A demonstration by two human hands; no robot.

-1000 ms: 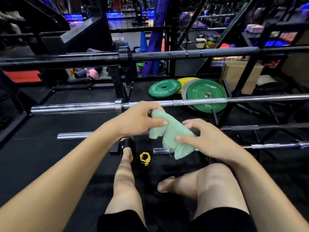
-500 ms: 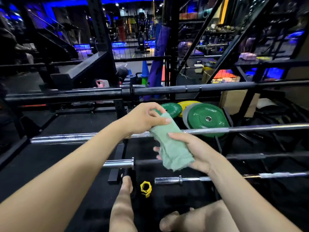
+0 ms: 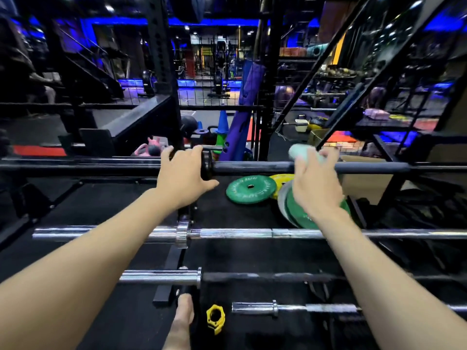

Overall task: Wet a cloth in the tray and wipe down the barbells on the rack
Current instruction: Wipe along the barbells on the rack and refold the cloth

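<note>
Left hand [image 3: 183, 176] at ten o'clock, curled over black barbell [image 3: 252, 167] beside its collar. Right hand [image 3: 314, 183] at two o'clock – gripping green cloth [image 3: 299, 151], pressed on same bar. Chrome barbell [image 3: 252, 233] below, across centre – untouched.

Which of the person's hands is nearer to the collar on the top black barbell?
Left. The left hand grips the black barbell right beside its collar, touching it. The right hand holds the green cloth on the shaft farther right.
</note>
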